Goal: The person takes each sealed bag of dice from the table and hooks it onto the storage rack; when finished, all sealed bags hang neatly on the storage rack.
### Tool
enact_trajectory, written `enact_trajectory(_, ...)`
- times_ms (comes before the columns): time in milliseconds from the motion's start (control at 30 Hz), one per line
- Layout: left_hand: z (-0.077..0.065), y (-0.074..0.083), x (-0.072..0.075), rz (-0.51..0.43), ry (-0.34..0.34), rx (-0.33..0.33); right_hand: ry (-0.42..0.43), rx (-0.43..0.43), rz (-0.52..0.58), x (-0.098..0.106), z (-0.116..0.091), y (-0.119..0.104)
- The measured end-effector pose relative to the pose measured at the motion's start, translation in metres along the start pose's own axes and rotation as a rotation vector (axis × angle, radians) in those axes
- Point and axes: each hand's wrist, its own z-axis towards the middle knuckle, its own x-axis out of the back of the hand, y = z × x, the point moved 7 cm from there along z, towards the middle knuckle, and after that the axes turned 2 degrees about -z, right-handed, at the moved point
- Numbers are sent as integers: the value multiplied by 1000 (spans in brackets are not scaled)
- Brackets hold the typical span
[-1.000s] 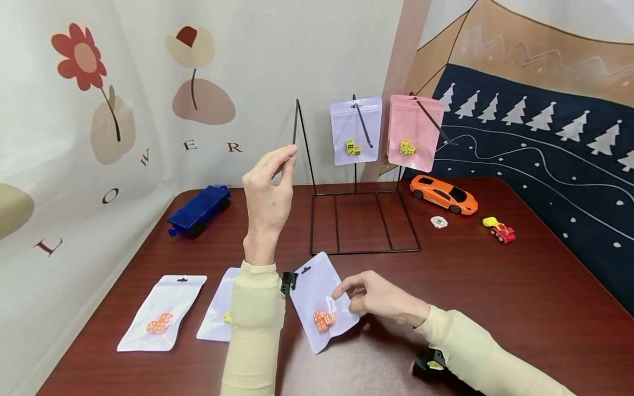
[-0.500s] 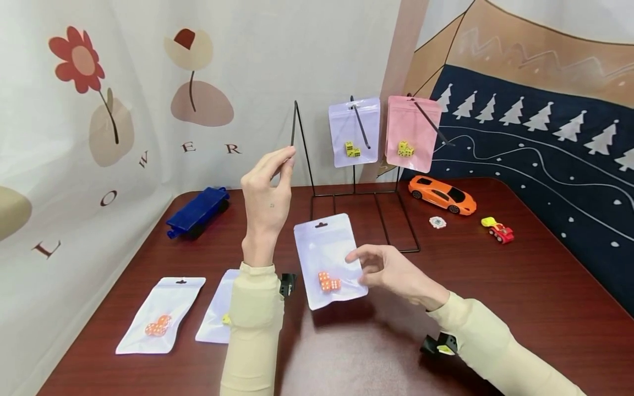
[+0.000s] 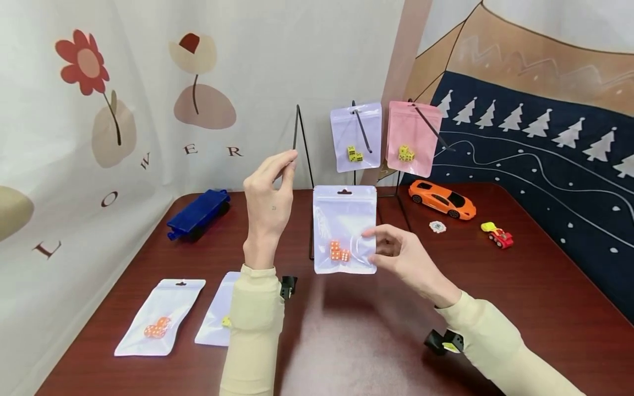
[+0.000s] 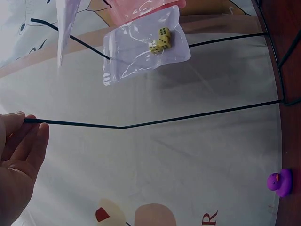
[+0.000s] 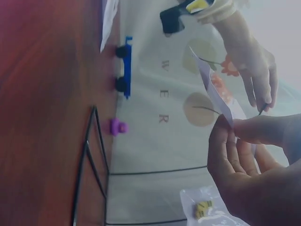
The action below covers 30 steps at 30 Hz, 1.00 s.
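Note:
My right hand (image 3: 408, 261) pinches the right edge of a lavender zip pouch (image 3: 342, 212) between thumb and fingers. Orange dice (image 3: 338, 253) show through its lower part, and a hang slot is at its top. The pouch is upright above the table, in front of the black wire rack (image 3: 305, 143). With thumb and fingertips, my left hand (image 3: 269, 201) pinches the tip of the rack's left hook (image 4: 75, 124). Another lavender pouch (image 3: 342, 135) with yellow dice hangs on the middle hook, and a pink pouch (image 3: 402, 129) with yellow dice on the right one.
A white pouch (image 3: 170, 302) and a lavender pouch (image 3: 213, 313), partly behind my left sleeve, lie at the table's left. Behind stand a blue toy trailer (image 3: 200, 212) and purple duck (image 4: 283, 182). An orange car (image 3: 443, 199), chip (image 3: 438, 226) and red toy truck (image 3: 500, 237) sit right.
My right hand has lifted the lavender pouch off the table, up and forward towards the rack, and turned it from tilted to upright. The left hand stays at the hook tip.

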Motion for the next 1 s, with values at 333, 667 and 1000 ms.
enact_trajectory(333,0,1,0,5,-3,-19,124,94,-112,20,-3,-21)
enact_trajectory(667,-1,0,1,7,2,-8,185,179,-138,33,-4,-40)
enact_trajectory(1000,0,1,0,13,-13,-5,215,181,-142,39,4,-40)
